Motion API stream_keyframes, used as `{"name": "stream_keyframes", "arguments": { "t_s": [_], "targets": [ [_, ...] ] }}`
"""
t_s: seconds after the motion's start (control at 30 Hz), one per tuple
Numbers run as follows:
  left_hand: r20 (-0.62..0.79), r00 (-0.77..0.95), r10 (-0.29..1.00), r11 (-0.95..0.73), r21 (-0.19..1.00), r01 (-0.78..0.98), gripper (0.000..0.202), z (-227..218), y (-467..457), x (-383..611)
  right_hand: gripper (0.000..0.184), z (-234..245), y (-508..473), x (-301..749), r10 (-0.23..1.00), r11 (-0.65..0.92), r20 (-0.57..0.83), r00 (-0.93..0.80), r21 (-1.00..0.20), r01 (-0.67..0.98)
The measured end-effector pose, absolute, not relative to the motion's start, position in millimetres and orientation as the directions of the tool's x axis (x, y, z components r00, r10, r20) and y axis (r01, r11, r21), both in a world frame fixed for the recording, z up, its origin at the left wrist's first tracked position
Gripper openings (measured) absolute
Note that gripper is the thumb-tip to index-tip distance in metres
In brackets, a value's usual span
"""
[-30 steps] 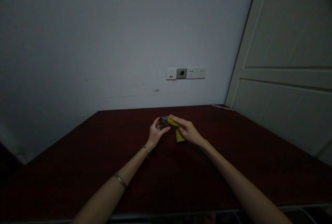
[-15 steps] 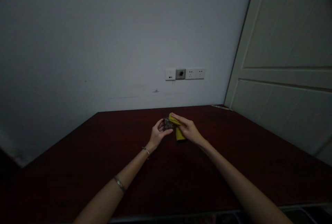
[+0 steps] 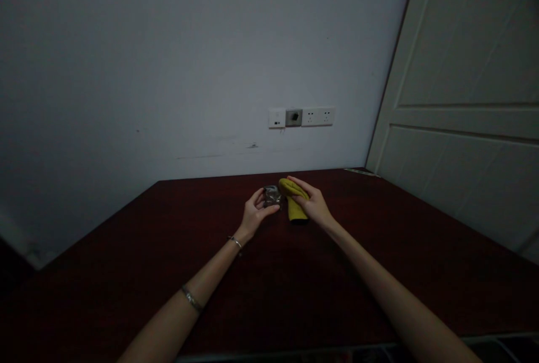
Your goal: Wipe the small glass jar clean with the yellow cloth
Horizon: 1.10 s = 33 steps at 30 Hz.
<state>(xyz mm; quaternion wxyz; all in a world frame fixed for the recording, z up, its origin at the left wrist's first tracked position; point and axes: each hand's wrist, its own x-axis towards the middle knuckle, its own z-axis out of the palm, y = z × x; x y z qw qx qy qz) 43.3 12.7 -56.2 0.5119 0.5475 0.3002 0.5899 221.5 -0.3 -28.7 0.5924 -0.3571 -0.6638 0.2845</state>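
Note:
Over the far middle of a dark red table (image 3: 236, 290), my left hand (image 3: 254, 216) grips a small shiny, glassy object (image 3: 272, 196) between thumb and fingers. Right beside it, my right hand (image 3: 314, 206) is closed on a bunched yellow cloth (image 3: 296, 203), whose top edge sits next to the object. The cloth hangs down from my fingers toward the table. Two bracelets sit on my left wrist and forearm.
A pale wall rises behind the table, with a row of wall sockets (image 3: 301, 117) above the hands. A cream panelled door (image 3: 467, 105) stands along the table's right side. The room is dim.
My right hand has pulled the yellow cloth slightly to the right, off the shiny object. More of the object shows now in my left hand.

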Motion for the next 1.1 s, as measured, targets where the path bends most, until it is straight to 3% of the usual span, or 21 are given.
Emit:
{"name": "stream_keyframes", "arguments": {
  "t_s": [0.13,0.3,0.6,0.7,0.87,0.97,1.1],
  "targets": [
    [0.321,0.145,0.936,-0.274,0.923,-0.27,0.08,-53,12,46,0.055,-30,2,217,0.784,0.62,0.611,-0.108,-0.768,0.163],
    [0.317,0.142,0.938,-0.27,0.922,-0.276,0.078,-49,20,45,0.065,-28,8,214,0.649,0.757,0.723,-0.238,-0.582,0.296],
    [0.314,0.129,0.941,-0.262,0.914,-0.31,0.063,-51,28,41,0.07,-25,6,218,0.5,0.864,0.745,-0.441,-0.393,0.315],
    [0.302,0.13,0.944,-0.252,0.918,-0.305,0.065,-54,32,40,0.067,-24,5,218,0.549,0.835,0.733,-0.401,-0.475,0.276],
    [0.314,0.166,0.935,-0.263,0.926,-0.269,0.061,-53,30,36,0.055,-10,19,223,0.82,0.572,0.566,-0.079,-0.817,0.078],
    [0.326,0.188,0.926,-0.271,0.924,-0.268,0.057,-51,26,37,0.06,-3,27,225,0.868,0.495,0.495,-0.043,-0.869,-0.008],
    [0.313,0.191,0.93,-0.255,0.927,-0.274,0.055,-52,20,40,0.061,-9,23,224,0.852,0.493,0.493,-0.178,-0.869,-0.044]
  ]
}}
